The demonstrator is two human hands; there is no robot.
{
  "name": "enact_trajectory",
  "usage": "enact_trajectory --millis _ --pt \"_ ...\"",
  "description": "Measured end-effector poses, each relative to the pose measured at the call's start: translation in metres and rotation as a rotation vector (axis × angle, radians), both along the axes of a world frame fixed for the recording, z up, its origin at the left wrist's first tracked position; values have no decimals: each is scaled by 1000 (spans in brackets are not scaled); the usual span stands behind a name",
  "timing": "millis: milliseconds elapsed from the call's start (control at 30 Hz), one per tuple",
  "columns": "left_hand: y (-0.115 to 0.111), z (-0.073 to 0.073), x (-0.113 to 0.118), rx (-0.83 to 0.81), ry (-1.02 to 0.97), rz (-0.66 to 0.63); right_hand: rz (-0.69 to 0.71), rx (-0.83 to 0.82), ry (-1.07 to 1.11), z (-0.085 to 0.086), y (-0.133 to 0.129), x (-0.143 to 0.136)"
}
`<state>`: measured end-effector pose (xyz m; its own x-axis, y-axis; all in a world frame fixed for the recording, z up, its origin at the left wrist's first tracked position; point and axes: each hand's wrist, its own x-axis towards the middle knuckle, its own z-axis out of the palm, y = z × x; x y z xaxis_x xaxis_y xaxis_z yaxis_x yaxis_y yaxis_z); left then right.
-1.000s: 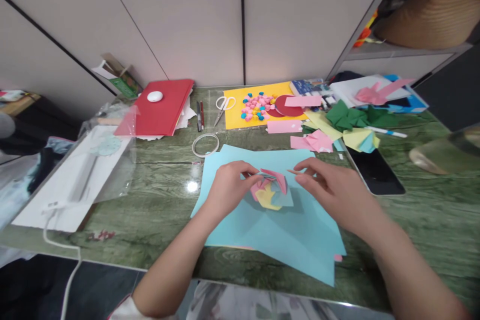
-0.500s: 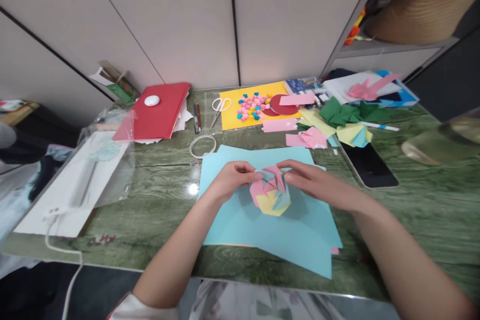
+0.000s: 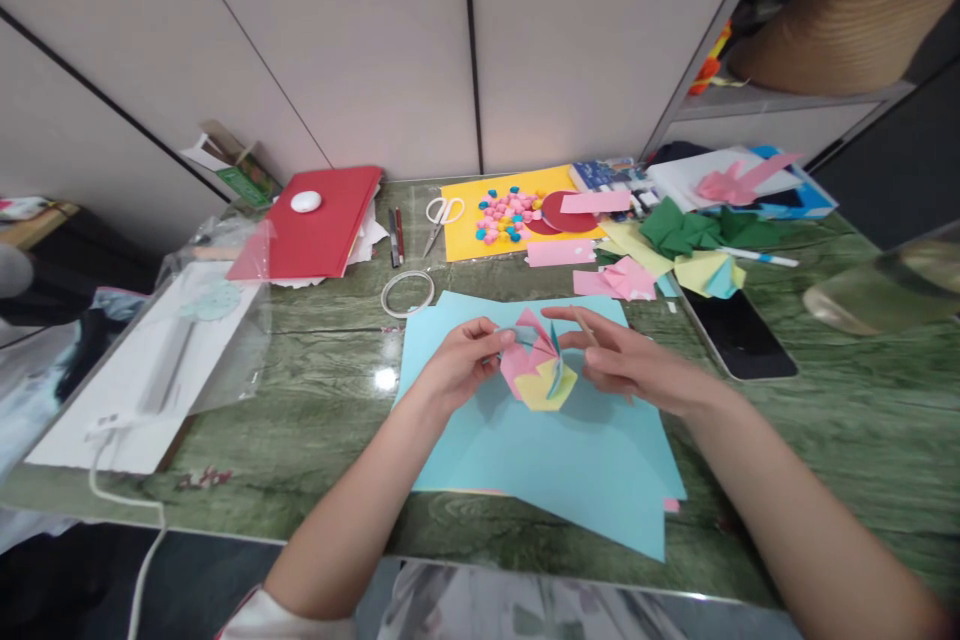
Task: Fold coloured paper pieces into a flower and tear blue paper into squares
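A folded paper piece (image 3: 541,372) in pink, yellow and light blue is held above light blue paper sheets (image 3: 540,480). My left hand (image 3: 469,360) pinches its left edge between thumb and fingers. At its right side is my right hand (image 3: 619,355), with the index finger stretched toward the top of the piece. A thin, pale stick-like item (image 3: 583,324) lies between the fingers of my right hand; its exact shape is unclear.
Behind the sheets are a tape ring (image 3: 407,294), scissors (image 3: 439,222), small colored pieces on yellow paper (image 3: 461,245) and pink paper (image 3: 561,252). Green folded paper (image 3: 679,226) and a phone (image 3: 739,335) lie to the right. A red folder (image 3: 322,220) is at the back left.
My right fingers have come off the folded piece's edge and spread, and the pale stick now shows between them. The folded piece has tilted and shifted slightly up.
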<state>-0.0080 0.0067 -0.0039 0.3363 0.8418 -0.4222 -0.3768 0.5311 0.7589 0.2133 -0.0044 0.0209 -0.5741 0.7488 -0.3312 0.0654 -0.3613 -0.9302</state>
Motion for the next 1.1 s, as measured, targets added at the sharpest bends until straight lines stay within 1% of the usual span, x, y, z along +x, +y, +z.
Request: enact_trajectory --millis 167,233,333,433,700,833,967,1100 --pt "0 -2 3 7 39 88 -60 132 -22 2 -7 -12" --pt "0 -3 4 8 50 124 -60 135 -19 1 -9 -17" --pt "0 -3 5 1 63 152 -122 146 -80 1 -11 -22" --pt "0 -4 6 -3 73 161 -169 185 -136 1 -11 -24" --pt "0 -4 8 -9 123 198 -169 241 -191 0 -10 -20" --pt "-1 -5 9 7 133 204 -181 236 -217 2 -10 -21" --pt "0 -1 7 55 151 200 -200 245 -219 2 -8 -20" --pt "1 4 2 79 202 157 -197 237 -217 4 -6 -16"
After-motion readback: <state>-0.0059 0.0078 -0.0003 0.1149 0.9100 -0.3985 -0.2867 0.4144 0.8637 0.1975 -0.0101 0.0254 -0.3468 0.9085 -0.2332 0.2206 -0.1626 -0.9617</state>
